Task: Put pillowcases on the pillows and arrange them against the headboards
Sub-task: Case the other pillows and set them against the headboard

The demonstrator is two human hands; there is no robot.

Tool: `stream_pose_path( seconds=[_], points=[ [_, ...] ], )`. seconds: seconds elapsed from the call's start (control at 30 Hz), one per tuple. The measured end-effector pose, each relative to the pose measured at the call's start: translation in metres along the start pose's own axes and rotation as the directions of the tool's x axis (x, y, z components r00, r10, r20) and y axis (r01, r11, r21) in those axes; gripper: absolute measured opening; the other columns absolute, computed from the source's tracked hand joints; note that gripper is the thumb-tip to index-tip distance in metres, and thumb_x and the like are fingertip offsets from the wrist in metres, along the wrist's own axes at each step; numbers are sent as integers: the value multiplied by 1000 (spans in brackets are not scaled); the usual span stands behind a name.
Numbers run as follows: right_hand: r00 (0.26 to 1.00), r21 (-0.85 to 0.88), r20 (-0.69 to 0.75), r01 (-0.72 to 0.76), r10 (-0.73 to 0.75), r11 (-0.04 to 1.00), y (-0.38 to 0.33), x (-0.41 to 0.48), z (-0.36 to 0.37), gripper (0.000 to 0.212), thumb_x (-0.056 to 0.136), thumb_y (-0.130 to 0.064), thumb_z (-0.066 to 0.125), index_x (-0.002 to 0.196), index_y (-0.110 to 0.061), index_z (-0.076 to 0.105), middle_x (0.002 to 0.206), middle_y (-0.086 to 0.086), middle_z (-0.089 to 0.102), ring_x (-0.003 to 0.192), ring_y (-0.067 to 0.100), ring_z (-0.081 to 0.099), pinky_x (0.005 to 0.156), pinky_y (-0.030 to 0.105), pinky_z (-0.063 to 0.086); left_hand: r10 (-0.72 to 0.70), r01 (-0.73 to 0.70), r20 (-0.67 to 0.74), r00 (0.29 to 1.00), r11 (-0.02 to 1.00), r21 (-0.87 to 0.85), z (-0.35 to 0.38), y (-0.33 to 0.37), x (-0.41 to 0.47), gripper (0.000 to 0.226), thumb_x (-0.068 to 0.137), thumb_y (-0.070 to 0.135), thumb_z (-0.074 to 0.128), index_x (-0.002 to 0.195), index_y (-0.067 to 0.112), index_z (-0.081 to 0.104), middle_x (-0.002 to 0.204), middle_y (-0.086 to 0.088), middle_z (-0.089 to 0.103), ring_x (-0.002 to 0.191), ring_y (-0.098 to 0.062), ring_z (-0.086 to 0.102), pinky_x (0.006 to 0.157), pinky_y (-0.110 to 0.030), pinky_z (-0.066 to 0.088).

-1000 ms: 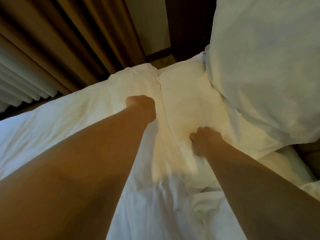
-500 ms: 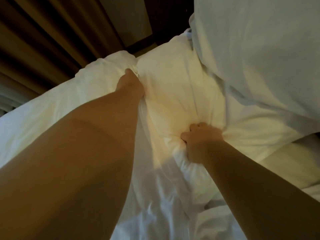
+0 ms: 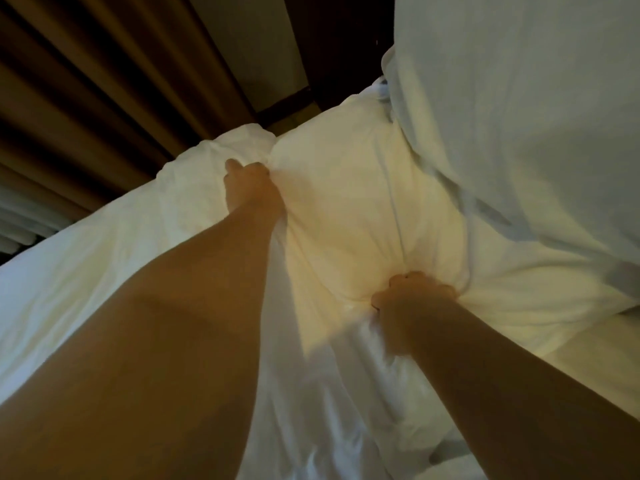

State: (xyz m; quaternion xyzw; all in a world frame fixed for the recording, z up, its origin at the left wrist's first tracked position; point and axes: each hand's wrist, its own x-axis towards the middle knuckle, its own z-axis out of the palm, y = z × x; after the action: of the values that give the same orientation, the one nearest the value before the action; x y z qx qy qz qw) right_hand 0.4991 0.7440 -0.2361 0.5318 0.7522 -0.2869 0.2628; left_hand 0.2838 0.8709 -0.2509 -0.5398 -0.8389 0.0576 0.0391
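Observation:
A white pillow [image 3: 349, 220] lies in the middle of the bed, bunched where it is gripped. My left hand [image 3: 247, 183] is closed on white fabric at the pillow's far left corner, where the loose pillowcase [image 3: 121, 244] spreads out to the left. My right hand [image 3: 408, 299] is clenched on the pillow's near edge, pulling creases into it. A second, larger white pillow [image 3: 519, 116] stands at the upper right, overlapping the first one's right side.
Brown curtains [image 3: 104, 81] hang at the upper left, beyond the bed's edge. A dark wooden panel [image 3: 343, 43] and a strip of wall stand behind the pillows. Rumpled white sheet [image 3: 346, 410] lies between my forearms.
Both hands have closed on the fabric and drawn the pillow up into a bulge. My left hand has reached farther to the pillow's far corner. The view has shifted closer.

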Motion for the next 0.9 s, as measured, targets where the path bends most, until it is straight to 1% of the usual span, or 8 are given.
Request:
stream_pose_path(
  seconds=[0.1, 0.17, 0.3, 0.37, 0.5, 0.63, 0.77, 0.9],
  points=[
    [1000, -23, -22, 0, -1, 1000, 0, -2, 4, 40, 94, -31, 48, 134, -32, 48, 134, 0, 42, 128, 25, 36, 98, 53, 40, -102, 113, 72, 992, 977, -179, 3, -5, -5, 56, 94, 17, 56, 145, 21, 34, 137, -15, 41, 110, -28, 48, 93, -30, 45],
    [999, -35, -35, 7, -9, 999, 1, -4, 5, 39, 94, -30, 46, 134, -32, 49, 134, 0, 42, 128, 24, 36, 98, 52, 40, -66, 96, 126, 990, 965, -246, 6, -2, 1, 54, 95, 13, 52, 145, 25, 35, 141, -13, 38, 114, -30, 49, 95, -31, 44],
    [1000, -41, -6, 15, -16, 999, 1, -2, 3, 41, 94, -32, 45, 135, -31, 46, 137, 0, 40, 130, 24, 33, 99, 52, 40, 57, -54, 176, 983, 998, -21, -5, -5, 25, 39, 99, 24, 50, 136, 11, 48, 132, -13, 52, 118, -29, 52, 101, -33, 41],
    [1000, -26, 24, 13, -12, 1000, 1, 0, 2, 42, 95, -33, 44, 137, -32, 43, 139, 0, 39, 132, 24, 31, 100, 53, 39, 88, -82, 166, 982, 996, -43, -10, -3, 38, 41, 99, 26, 50, 136, 7, 47, 133, -15, 52, 123, -30, 50, 107, -38, 37],
    [996, -30, 90, 17, -14, 999, 1, 9, 0, 46, 94, -37, 45, 139, -33, 40, 142, -1, 35, 135, 24, 29, 101, 54, 38, 20, 35, 198, 980, 961, -273, -11, 7, 51, 35, 100, 20, 47, 134, 10, 51, 133, -14, 54, 124, -31, 49, 108, -39, 37],
    [992, 30, 122, -25, 21, 999, 1, 22, 0, 48, 94, -33, 46, 142, -28, 40, 145, -1, 35, 136, 24, 30, 102, 52, 38, 58, 59, 215, 975, 863, -501, -7, 35, 45, 34, 95, 2, 42, 127, -3, 54, 127, -22, 58, 117, -37, 56, 93, -39, 48],
    [992, 11, 113, -61, 59, 998, -3, 28, 3, 48, 93, -32, 48, 140, -26, 42, 144, 0, 38, 135, 25, 34, 102, 51, 40, 115, -20, 181, 977, 888, -459, -2, 43, 41, 37, 100, 9, 39, 136, 1, 46, 135, -17, 51, 125, -32, 49, 105, -34, 39],
    [992, -13, 97, -85, 86, 996, -6, 29, 4, 46, 93, -31, 47, 139, -27, 44, 143, 0, 40, 133, 25, 37, 101, 50, 41, 218, -164, 106, 970, 913, -374, -7, 23, 48, 35, 100, 15, 44, 134, 8, 48, 131, -11, 54, 124, -28, 50, 105, -34, 39]
  ],
)
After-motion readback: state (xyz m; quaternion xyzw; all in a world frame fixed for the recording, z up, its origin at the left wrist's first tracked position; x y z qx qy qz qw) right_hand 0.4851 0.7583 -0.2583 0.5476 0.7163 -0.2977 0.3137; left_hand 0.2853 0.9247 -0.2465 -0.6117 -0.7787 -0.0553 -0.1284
